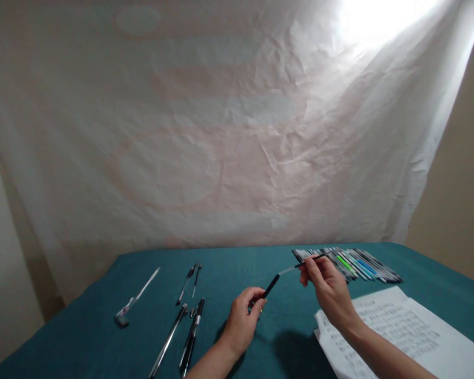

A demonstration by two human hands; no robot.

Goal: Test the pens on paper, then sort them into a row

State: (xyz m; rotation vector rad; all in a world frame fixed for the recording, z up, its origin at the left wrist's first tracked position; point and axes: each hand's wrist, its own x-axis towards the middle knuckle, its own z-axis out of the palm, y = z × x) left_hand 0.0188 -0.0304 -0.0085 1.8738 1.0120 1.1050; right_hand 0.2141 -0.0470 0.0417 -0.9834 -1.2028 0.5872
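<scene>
Near the middle of the teal table, my left hand (pixel 245 316) is closed on a black pen barrel (pixel 272 286) that points up and to the right. To its right, my right hand (pixel 324 279) pinches a thin dark refill (pixel 300 264) with a clear section (pixel 287 270). The refill's clear end meets the open end of the barrel; whether it sits inside cannot be made out. Both hands are held above the cloth, and a shadow lies below them.
Several pens and markers (pixel 355 264) lie in a row at the back right. Written paper sheets (pixel 450 339) cover the front right. Several pens (pixel 168 342) lie left of my left hand. Farther left are a thin white stick (pixel 145 286) and a small dark item (pixel 121 320).
</scene>
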